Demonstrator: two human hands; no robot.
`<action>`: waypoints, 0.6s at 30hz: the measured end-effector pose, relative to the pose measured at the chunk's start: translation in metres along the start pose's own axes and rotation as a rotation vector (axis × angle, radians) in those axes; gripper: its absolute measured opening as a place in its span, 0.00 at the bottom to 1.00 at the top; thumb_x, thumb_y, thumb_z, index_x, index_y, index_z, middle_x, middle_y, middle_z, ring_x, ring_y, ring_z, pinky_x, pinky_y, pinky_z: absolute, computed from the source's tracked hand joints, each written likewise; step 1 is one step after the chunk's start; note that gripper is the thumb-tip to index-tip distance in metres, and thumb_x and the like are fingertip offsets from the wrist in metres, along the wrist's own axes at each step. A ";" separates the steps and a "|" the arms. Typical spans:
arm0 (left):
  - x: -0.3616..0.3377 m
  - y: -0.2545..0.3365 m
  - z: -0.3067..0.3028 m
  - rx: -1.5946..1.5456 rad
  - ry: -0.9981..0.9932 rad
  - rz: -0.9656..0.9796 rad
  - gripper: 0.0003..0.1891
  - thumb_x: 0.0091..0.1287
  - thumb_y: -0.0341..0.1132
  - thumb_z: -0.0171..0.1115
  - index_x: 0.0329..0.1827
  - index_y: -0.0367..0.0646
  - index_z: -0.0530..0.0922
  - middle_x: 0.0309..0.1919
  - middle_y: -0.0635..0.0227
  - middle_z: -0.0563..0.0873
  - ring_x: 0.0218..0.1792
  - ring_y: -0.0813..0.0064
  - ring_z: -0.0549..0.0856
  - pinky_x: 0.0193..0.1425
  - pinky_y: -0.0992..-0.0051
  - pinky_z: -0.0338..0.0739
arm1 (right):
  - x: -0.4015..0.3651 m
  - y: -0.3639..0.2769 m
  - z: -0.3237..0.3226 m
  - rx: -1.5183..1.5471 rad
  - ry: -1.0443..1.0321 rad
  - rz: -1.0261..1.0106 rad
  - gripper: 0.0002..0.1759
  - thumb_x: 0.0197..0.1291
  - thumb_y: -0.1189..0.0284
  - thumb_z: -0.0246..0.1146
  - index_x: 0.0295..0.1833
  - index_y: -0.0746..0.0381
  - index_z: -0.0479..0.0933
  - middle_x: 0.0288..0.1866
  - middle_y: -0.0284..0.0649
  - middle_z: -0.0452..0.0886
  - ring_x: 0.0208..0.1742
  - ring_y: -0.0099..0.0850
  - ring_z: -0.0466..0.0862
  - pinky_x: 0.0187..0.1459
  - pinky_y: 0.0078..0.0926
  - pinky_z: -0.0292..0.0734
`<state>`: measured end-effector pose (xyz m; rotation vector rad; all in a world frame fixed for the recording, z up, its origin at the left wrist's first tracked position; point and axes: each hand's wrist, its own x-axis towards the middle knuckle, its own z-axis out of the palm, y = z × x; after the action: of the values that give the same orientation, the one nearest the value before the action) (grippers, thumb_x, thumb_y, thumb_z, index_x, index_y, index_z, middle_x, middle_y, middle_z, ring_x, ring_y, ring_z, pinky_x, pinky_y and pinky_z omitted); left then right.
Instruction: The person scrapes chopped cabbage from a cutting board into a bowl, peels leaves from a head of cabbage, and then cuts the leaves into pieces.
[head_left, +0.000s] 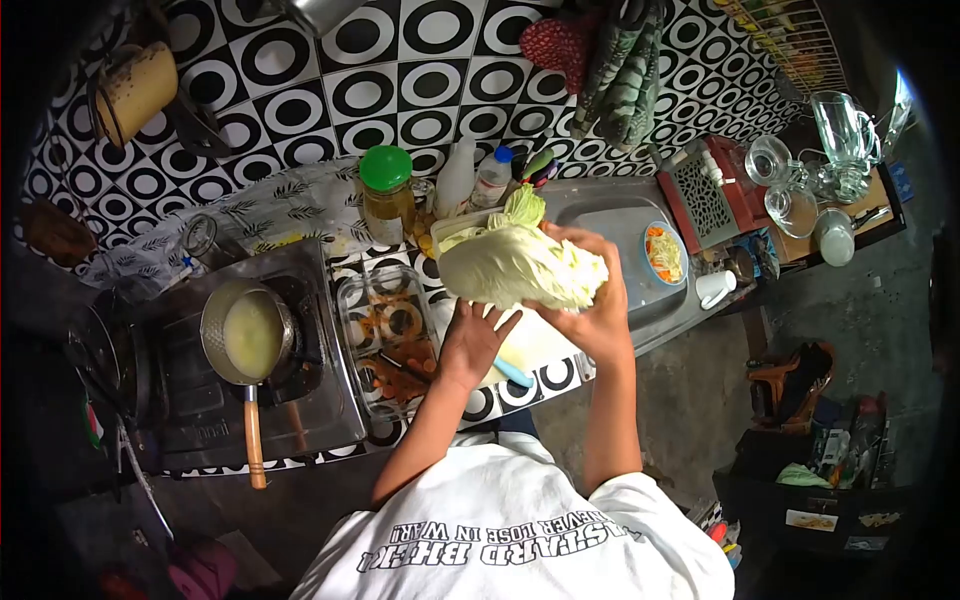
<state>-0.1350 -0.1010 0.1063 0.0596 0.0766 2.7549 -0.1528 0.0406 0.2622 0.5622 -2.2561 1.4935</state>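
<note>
A large pale green napa cabbage [520, 265] is held up over the counter. My right hand [592, 312] grips its right end, fingers wrapped over the top. My left hand [472, 340] supports it from underneath with spread fingers. Below the cabbage lies a white cutting board [540, 345], and a knife with a teal handle [512, 372] rests at its near edge.
A glass dish [352, 330] with carrot pieces sits left of the board. On the stove [200, 420] stands a pan [250, 335] of yellowish liquid. A green-lidded jar [386, 195] and bottles [455, 180] line the wall. The sink [620, 215] holds a bowl [663, 253] of chopped vegetables.
</note>
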 end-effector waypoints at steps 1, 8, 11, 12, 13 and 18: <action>-0.003 -0.002 0.004 0.014 0.073 0.034 0.27 0.65 0.43 0.67 0.66 0.59 0.67 0.66 0.72 0.72 0.69 0.61 0.69 0.74 0.49 0.60 | -0.007 -0.003 -0.005 0.020 0.006 -0.010 0.41 0.37 0.77 0.82 0.55 0.63 0.64 0.58 0.47 0.74 0.66 0.46 0.74 0.68 0.48 0.69; -0.004 -0.010 0.029 0.308 0.176 0.264 0.38 0.69 0.56 0.58 0.75 0.46 0.57 0.71 0.65 0.68 0.71 0.62 0.67 0.75 0.57 0.59 | -0.054 0.004 -0.030 0.166 0.038 -0.010 0.43 0.32 0.78 0.81 0.58 0.62 0.68 0.60 0.46 0.74 0.67 0.44 0.73 0.67 0.43 0.68; -0.004 -0.016 0.050 0.263 0.260 0.266 0.34 0.69 0.55 0.57 0.73 0.47 0.62 0.67 0.66 0.72 0.69 0.65 0.69 0.74 0.59 0.62 | -0.059 0.006 -0.051 0.144 -0.116 -0.048 0.47 0.34 0.77 0.80 0.65 0.62 0.66 0.62 0.47 0.73 0.70 0.47 0.70 0.68 0.44 0.66; -0.002 -0.020 0.051 0.269 0.256 0.281 0.34 0.69 0.55 0.57 0.73 0.47 0.62 0.67 0.66 0.72 0.69 0.65 0.69 0.74 0.59 0.62 | -0.058 0.005 -0.058 0.133 -0.188 -0.068 0.48 0.35 0.77 0.79 0.67 0.62 0.66 0.63 0.48 0.72 0.70 0.48 0.70 0.68 0.44 0.65; -0.001 -0.022 0.051 0.181 0.285 0.268 0.35 0.69 0.56 0.58 0.73 0.46 0.62 0.67 0.65 0.73 0.69 0.64 0.70 0.73 0.59 0.63 | -0.058 -0.003 -0.070 0.026 -0.289 -0.036 0.50 0.36 0.77 0.78 0.70 0.61 0.63 0.68 0.49 0.69 0.72 0.48 0.68 0.70 0.42 0.63; 0.002 -0.048 0.076 0.318 0.463 0.292 0.41 0.63 0.60 0.63 0.71 0.41 0.63 0.63 0.59 0.75 0.62 0.61 0.77 0.66 0.60 0.72 | -0.069 -0.008 -0.109 -0.003 -0.586 0.110 0.56 0.40 0.73 0.77 0.75 0.62 0.54 0.73 0.50 0.64 0.72 0.46 0.67 0.70 0.40 0.64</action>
<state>-0.1150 -0.0529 0.1793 -0.5219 0.6777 2.9580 -0.0800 0.1476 0.2728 0.9951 -2.7573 1.5205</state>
